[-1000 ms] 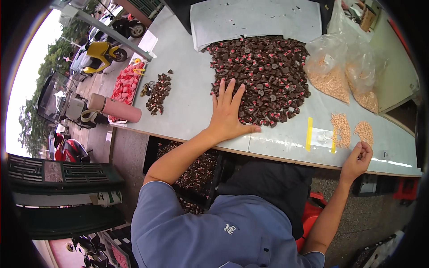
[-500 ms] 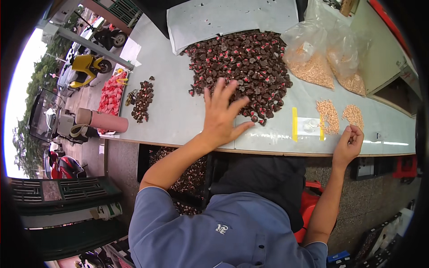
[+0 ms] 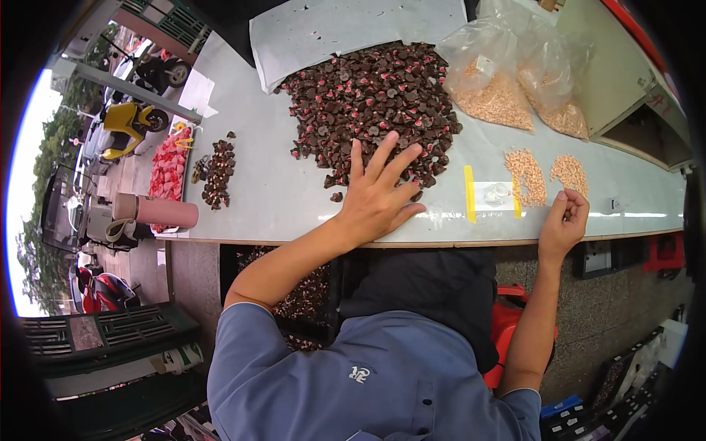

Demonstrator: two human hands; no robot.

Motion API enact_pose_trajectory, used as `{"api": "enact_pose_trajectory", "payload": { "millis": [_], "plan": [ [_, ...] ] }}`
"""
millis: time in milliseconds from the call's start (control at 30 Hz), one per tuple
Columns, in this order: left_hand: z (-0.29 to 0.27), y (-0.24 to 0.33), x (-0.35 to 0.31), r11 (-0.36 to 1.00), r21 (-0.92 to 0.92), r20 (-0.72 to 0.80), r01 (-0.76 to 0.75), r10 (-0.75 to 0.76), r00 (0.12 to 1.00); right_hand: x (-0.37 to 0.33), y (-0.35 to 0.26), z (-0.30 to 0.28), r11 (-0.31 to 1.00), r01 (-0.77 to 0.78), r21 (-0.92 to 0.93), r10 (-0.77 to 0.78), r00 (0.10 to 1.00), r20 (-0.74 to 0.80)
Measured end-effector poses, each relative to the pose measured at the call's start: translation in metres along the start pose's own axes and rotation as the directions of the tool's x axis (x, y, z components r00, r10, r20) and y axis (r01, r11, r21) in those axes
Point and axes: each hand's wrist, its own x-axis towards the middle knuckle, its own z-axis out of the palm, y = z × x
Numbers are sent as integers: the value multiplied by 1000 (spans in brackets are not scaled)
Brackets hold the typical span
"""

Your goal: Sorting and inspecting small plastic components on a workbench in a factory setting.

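Observation:
My left hand [image 3: 373, 192] is open, its fingers spread over the near edge of a big pile of small dark brown pieces [image 3: 375, 95], some with red or pale spots. Thumb and index finger of my right hand [image 3: 564, 226] are pinched together; whatever sits between them is too small to make out. This hand is beside two little heaps of tiny beige pieces, the wider heap [image 3: 525, 175] and the narrower heap [image 3: 569, 173]. Between my hands, a small clear item [image 3: 496, 194] rests on a white patch edged by yellow tape strips [image 3: 470, 194].
Clear bags of beige pieces [image 3: 489, 103] stand at the back right by a greenish cabinet [image 3: 625, 81]. On the left are a small dark heap [image 3: 218, 175], a tray of red pieces [image 3: 168, 173] and a pink bottle [image 3: 165, 212]. A white sheet [image 3: 346, 29] lies behind the pile.
The whole view has shifted slightly. My left hand has come a little nearer the right side of the pile's near edge, fingers still spread. My right hand stays pinched by the beige heaps.

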Motion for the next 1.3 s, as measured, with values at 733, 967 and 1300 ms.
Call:
{"api": "enact_pose_trajectory", "payload": {
  "millis": [733,967,1300],
  "plan": [
    [-9,13,16,869,-494,75,23,17,997,0,-5,-7,989,-40,144,33,998,50],
    [0,23,50,333,-813,527,478,72,847,-9,-31,-26,956,79,-282,45,913,406],
    [26,15,40,-140,-648,722,748,200,663,-3,-41,-15,867,207,-453,33,883,468]
  ]
}}
